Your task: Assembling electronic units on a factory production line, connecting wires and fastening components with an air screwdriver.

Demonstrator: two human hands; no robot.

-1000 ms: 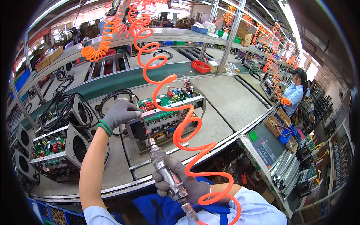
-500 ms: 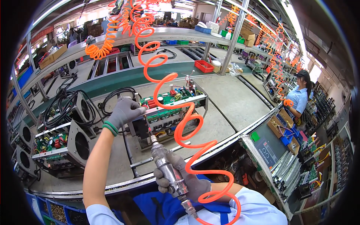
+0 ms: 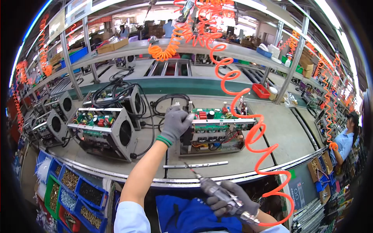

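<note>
My left hand point(image 3: 175, 125), in a grey glove with a green cuff, grips the left end of an open machine chassis point(image 3: 221, 149) on the bench. Green circuit boards point(image 3: 211, 113) with red and black parts run along the top of this chassis. Low in front of the bench edge, my right hand point(image 3: 237, 194), also gloved, is closed round a silver air screwdriver point(image 3: 213, 189). Its thin bit points up and left, apart from the chassis. An orange coiled hose point(image 3: 268, 155) runs from the tool's rear upward. A loose metal strip point(image 3: 198, 165) lies before the chassis.
More open chassis with fans point(image 3: 103, 130) stand at left, with black cables point(image 3: 112, 93) over them. Blue and green bins of screws point(image 3: 70, 180) sit lower left. A red tray point(image 3: 260, 91) lies at the back. A co-worker point(image 3: 344, 141) is at far right.
The screwdriver has come away from the chassis, down toward me and to the right. My left hand stays on the chassis end. The view has swung left, showing the screw bins.
</note>
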